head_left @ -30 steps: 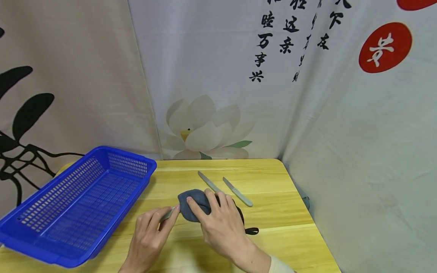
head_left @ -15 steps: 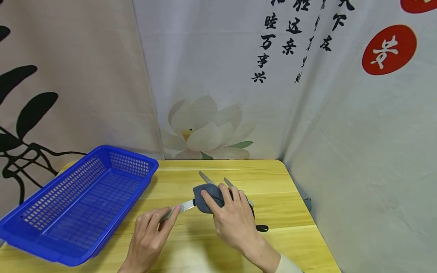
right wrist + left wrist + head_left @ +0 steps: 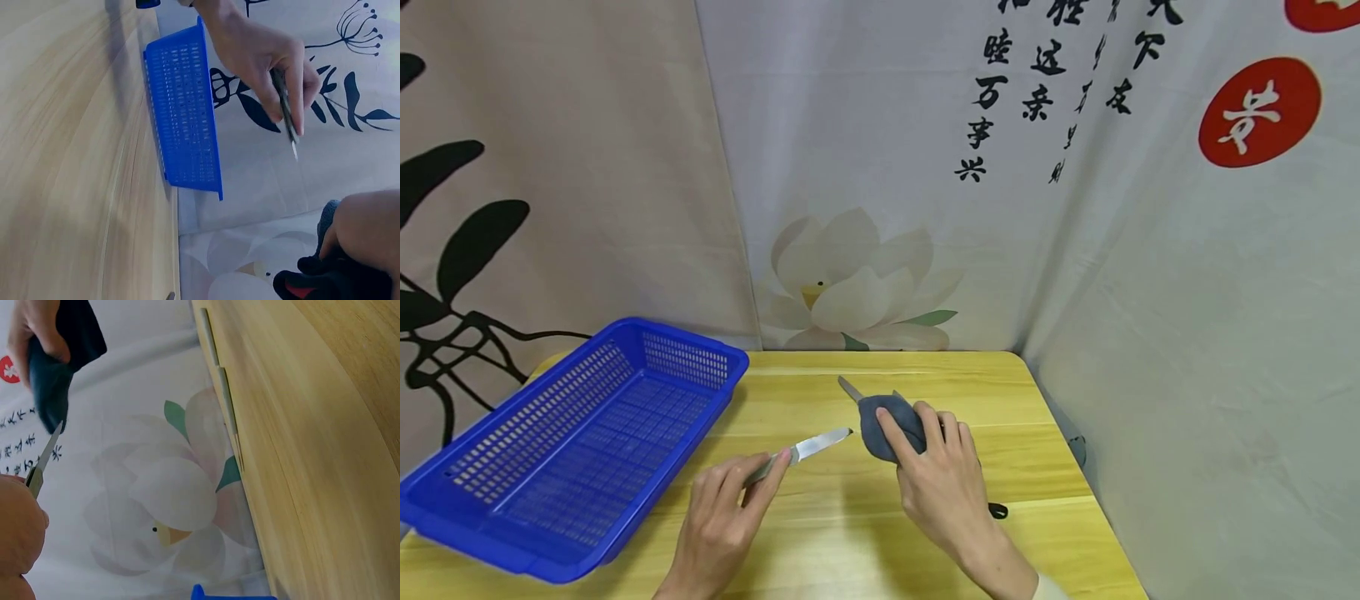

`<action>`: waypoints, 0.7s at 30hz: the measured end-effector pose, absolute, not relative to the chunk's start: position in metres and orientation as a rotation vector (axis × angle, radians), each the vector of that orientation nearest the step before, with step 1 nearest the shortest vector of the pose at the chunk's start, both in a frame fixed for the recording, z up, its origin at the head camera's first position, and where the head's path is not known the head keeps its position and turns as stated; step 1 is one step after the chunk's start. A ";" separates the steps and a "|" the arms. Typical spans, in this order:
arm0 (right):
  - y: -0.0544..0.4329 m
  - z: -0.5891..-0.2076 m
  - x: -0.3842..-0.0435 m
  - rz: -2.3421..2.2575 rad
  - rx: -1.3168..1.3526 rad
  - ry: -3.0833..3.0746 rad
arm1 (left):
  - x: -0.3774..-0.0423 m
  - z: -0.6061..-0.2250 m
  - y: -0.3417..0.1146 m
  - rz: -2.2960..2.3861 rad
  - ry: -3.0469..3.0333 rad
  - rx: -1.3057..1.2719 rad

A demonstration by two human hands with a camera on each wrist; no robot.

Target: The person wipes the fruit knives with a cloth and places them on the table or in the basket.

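My left hand (image 3: 718, 517) pinches a small knife (image 3: 823, 443) by its pale green handle between thumb and fingers. The bare blade points right and slightly up, with a dark spot at its tip. Just right of the tip, my right hand (image 3: 943, 487) grips a bunched blue-grey cloth (image 3: 891, 421). The right wrist view shows black folds with a bit of red on this cloth (image 3: 325, 275). A small black loop (image 3: 997, 511) pokes out beside the right wrist. Behind the cloth lies another knife (image 3: 850, 388), partly hidden; a further blade tip (image 3: 898, 393) barely shows.
A blue plastic basket (image 3: 658, 471) with slotted walls stands on the left of the wooden table (image 3: 797, 517). Printed curtains (image 3: 850, 125) hang behind the table and along its right side.
My right hand has moved right with the cloth, away from the knife. The blade, hidden in the cloth a second ago, is now bare. My left hand has stayed nearly still.
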State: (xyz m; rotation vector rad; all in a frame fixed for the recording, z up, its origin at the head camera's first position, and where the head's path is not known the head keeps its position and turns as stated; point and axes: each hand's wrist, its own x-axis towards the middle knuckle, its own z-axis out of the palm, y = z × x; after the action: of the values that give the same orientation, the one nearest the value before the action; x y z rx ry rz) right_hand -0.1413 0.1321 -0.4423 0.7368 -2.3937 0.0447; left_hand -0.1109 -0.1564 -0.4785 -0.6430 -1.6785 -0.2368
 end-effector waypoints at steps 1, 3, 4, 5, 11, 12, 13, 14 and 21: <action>0.131 -0.442 -0.140 0.057 0.746 -2.384 | -0.111 -0.479 -0.157 -0.234 -1.685 -0.643; 0.126 -0.440 -0.136 0.067 0.771 -2.364 | -0.111 -0.480 -0.157 -0.228 -1.696 -0.642; 0.123 -0.439 -0.135 0.063 0.785 -2.355 | -0.111 -0.480 -0.157 -0.224 -1.705 -0.643; 0.120 -0.438 -0.133 0.055 0.799 -2.347 | -0.111 -0.480 -0.156 -0.223 -1.707 -0.644; 0.098 -0.435 -0.126 -0.015 0.884 -2.317 | -0.111 -0.482 -0.152 -0.233 -1.712 -0.662; 0.095 -0.435 -0.125 -0.030 0.897 -2.314 | -0.110 -0.482 -0.151 -0.235 -1.714 -0.669; 0.092 -0.435 -0.124 -0.042 0.912 -2.312 | -0.110 -0.482 -0.150 -0.237 -1.714 -0.675; 0.089 -0.435 -0.123 -0.056 0.924 -2.308 | -0.111 -0.482 -0.149 -0.238 -1.710 -0.683; 0.080 -0.434 -0.120 -0.088 0.945 -2.302 | -0.112 -0.481 -0.145 -0.240 -1.660 -0.701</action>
State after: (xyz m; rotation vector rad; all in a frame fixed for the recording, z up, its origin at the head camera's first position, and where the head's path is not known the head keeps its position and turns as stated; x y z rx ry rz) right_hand -0.1203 0.0804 -0.4343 0.9450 -2.3017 -0.0884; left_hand -0.1125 -0.1452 -0.4812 -0.7007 -1.6597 -0.2398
